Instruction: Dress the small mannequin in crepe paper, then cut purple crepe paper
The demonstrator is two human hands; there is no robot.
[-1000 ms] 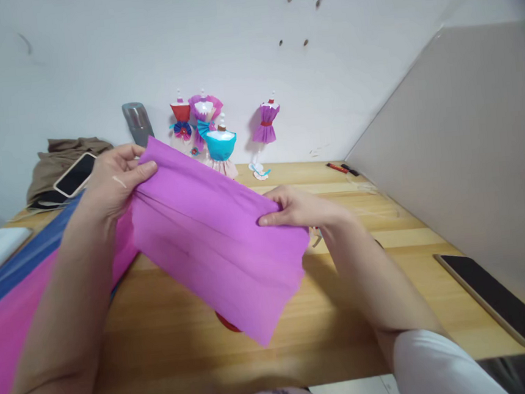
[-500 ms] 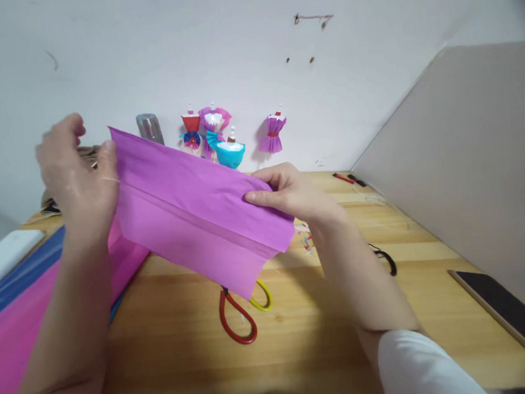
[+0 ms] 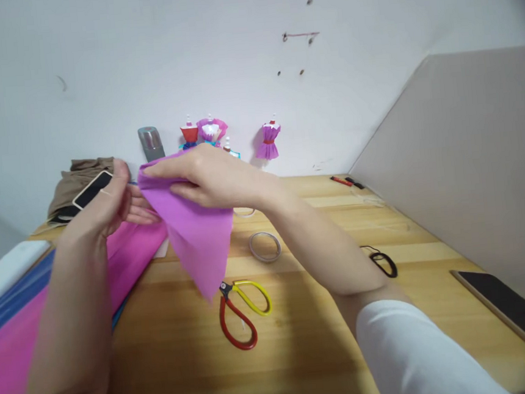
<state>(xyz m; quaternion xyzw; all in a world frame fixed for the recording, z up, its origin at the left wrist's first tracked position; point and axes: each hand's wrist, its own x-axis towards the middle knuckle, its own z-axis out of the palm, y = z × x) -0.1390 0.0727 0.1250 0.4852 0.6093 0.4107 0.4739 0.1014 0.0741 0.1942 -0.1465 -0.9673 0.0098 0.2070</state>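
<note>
A purple sheet of crepe paper [image 3: 199,239] hangs folded over, its lower corner pointing down above the scissors. Holding its upper part is my right hand [image 3: 215,176], the thumb and fingers closed on it near the left end. My left hand [image 3: 116,200] is open beside that left end, palm turned inward, fingers stretched toward the paper. Whether its fingertips touch the sheet I cannot tell. Scissors [image 3: 240,315] with one red and one yellow handle lie on the table below, blades out of sight.
Pink and blue sheets [image 3: 132,260] lie at the left near a white case [image 3: 11,271]. Tape rolls [image 3: 265,247] are mid-table. Small dress figures [image 3: 268,141] and a grey-capped bottle [image 3: 151,142] stand by the wall. At right are a black cord loop [image 3: 383,264] and a phone [image 3: 506,310].
My right hand has moved left and up, folding the spread sheet over so it hangs to a point. My left hand has shifted right and lower; the tape rolls and scissors show more.
</note>
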